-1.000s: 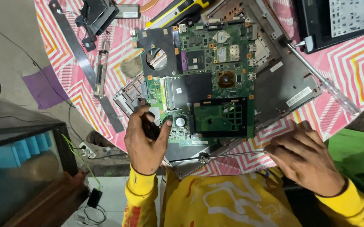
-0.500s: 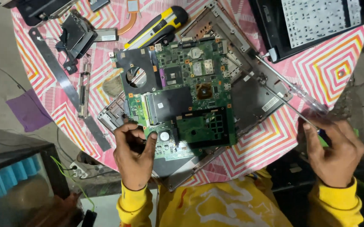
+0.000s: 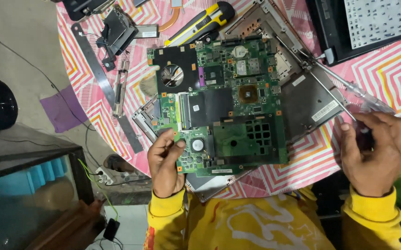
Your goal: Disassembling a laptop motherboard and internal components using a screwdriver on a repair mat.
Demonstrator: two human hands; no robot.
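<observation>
The left hand [image 3: 165, 162] now pinches the green motherboard's [image 3: 223, 106] near-left corner; the right hand [image 3: 376, 150] has left the table edge — fingers closed round a screwdriver [image 3: 344, 85].

The right hand [image 3: 376, 148] has left the bench's near edge, moved out to the right and now closes on a screwdriver [image 3: 348, 90]. The left hand [image 3: 165, 162] has changed its grip on the motherboard [image 3: 223, 106]: fingertips now pinch the near-left corner.
</observation>
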